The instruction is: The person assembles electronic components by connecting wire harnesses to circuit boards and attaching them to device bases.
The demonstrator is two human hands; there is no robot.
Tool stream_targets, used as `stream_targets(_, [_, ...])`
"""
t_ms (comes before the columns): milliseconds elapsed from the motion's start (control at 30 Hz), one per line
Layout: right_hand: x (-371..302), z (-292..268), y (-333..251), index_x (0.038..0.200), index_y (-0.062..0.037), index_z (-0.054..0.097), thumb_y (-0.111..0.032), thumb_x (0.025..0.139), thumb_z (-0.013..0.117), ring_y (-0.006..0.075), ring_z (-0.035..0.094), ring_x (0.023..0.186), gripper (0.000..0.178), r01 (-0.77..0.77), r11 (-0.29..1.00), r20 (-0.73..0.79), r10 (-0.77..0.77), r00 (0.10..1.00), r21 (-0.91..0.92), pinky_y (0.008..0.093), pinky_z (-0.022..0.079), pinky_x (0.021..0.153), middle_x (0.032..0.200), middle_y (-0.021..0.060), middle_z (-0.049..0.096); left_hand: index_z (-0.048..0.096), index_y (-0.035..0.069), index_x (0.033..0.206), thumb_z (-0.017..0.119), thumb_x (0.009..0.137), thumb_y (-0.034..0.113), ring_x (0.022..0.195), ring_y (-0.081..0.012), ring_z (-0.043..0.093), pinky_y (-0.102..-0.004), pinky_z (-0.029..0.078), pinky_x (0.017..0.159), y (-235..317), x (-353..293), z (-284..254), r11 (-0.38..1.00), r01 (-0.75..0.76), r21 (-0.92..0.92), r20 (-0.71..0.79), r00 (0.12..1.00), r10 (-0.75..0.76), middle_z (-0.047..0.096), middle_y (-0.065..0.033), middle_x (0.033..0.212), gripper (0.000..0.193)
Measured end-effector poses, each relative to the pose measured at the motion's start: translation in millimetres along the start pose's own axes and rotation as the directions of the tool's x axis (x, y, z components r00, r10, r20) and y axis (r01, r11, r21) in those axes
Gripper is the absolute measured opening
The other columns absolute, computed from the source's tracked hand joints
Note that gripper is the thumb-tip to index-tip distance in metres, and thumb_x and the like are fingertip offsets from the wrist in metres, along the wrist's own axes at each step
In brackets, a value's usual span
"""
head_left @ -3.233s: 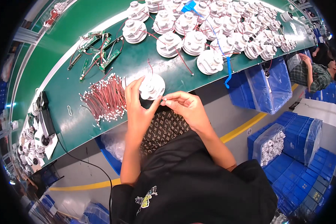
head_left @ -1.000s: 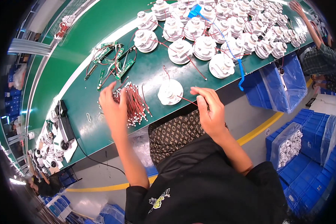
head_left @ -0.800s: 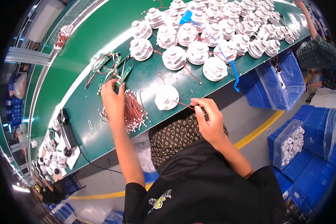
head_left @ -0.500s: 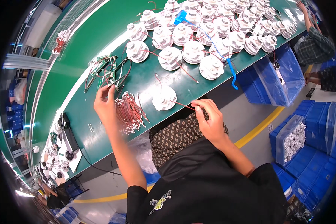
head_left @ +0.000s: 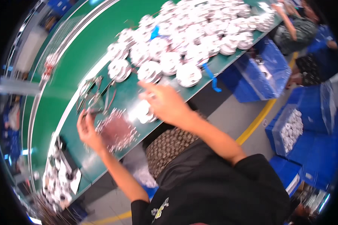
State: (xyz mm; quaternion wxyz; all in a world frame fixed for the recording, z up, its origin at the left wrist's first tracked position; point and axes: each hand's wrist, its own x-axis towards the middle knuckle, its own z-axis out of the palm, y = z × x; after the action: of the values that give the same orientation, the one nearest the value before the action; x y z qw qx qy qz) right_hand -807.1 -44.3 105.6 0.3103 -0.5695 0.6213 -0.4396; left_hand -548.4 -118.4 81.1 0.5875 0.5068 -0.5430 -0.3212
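Green, smooth-surfaced worktop (head_left: 76, 149) runs diagonally across the view; blue plastic crates (head_left: 308, 150) stand on the grey floor to the right. Round white stepped units (head_left: 187, 75) are massed along the far part of the worktop, with a blue strap (head_left: 212, 78) hanging over its near edge. One separate round white unit (head_left: 144, 114) sits near that edge, partly covered by the right hand (head_left: 164, 103). Right-hand index finger is extended and the other fingers are bent; blur prevents telling whether they grasp anything. Left hand (head_left: 87, 129) is positioned at the near side of a loose cluster of green circuit boards with wires (head_left: 95, 102). Its thumb and fingertips are close together; a grasp cannot be confirmed. Between the hands lies a flat bundle of red wires with white end connectors (head_left: 116, 132).
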Motion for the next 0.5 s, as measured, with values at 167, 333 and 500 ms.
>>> stream_targets(167, [26.0,25.5,21.7,0.107,0.001,0.063,-0.024,0.09,0.057,0.0255,0.068,0.085,0.031,-0.17,0.96,0.237,0.116,0.964,0.223,0.0353,0.052,0.076,0.097,0.0179,0.068,0.045,-0.002,0.129,0.047,0.099,0.013,0.116,-0.0274,0.054,-0.0398,0.04,0.105,-12.9,5.8,-22.3,0.902,0.11,-0.418,0.147,0.988,-0.053,0.055,-0.0212,0.125,0.034])
stream_targets(333, [23.8,23.5,21.5,0.102,0.0017,0.063,-0.014,0.089,0.06,0.0161,0.065,0.087,0.021,-0.075,0.874,0.038,0.064,0.997,0.48,0.0314,0.051,0.078,0.093,0.0106,0.069,0.044,-0.005,0.129,0.04,0.099,0.011,0.125,-0.0293,0.045,-0.0416,0.03,0.112,-26.1,32.0,-34.3,0.523,0.288,-0.802,0.127,0.938,-0.322,0.048,-0.0203,0.134,0.034])
stream_targets(500, [23.0,27.2,18.2,0.109,-0.0053,0.048,-0.011,0.09,0.059,0.0063,0.056,0.086,0.023,0.131,0.729,-0.116,-0.072,0.991,0.671,0.0219,0.041,0.071,0.094,0.0035,0.065,0.043,-0.014,0.127,0.034,0.099,0.006,0.12,-0.0315,0.047,-0.0423,0.033,0.109,-28.2,52.6,-71.9,0.24,0.339,-0.91,0.364,0.929,0.068,0.051,-0.024,0.126,0.036])
